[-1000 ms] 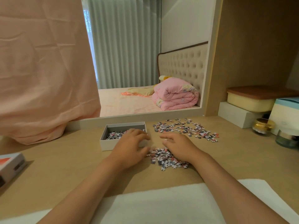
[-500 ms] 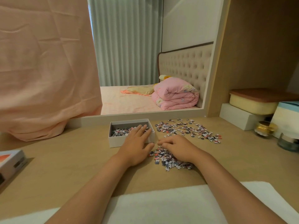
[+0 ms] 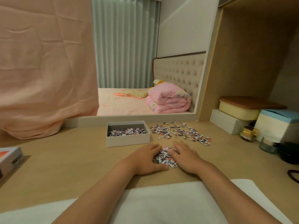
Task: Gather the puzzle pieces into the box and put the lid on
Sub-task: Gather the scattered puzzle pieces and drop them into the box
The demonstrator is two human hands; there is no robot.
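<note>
A small white box point(image 3: 127, 140) stands open on the wooden desk, with a layer of puzzle pieces point(image 3: 127, 131) inside. To its right a loose spread of pieces point(image 3: 179, 132) lies on the desk. Nearer me, a small heap of pieces point(image 3: 165, 157) sits between my hands. My left hand point(image 3: 145, 160) lies flat against the heap's left side, my right hand point(image 3: 184, 155) flat against its right side, fingers apart. The box lid point(image 3: 9, 156), grey with an orange picture, lies at the far left edge.
A mirror point(image 3: 145, 62) stands behind the desk, partly draped by a pink cloth point(image 3: 45, 70). At right are a white block point(image 3: 226, 121), a yellow container point(image 3: 239, 109), a blue-topped carton point(image 3: 278, 125), a gold-lidded jar point(image 3: 249, 132) and a glass jar point(image 3: 267, 145). A white cloth point(image 3: 161, 206) covers the near edge.
My left hand has come off the box and moved back to the near heap. Both hands now cup the heap from either side, which looks more bunched together.
</note>
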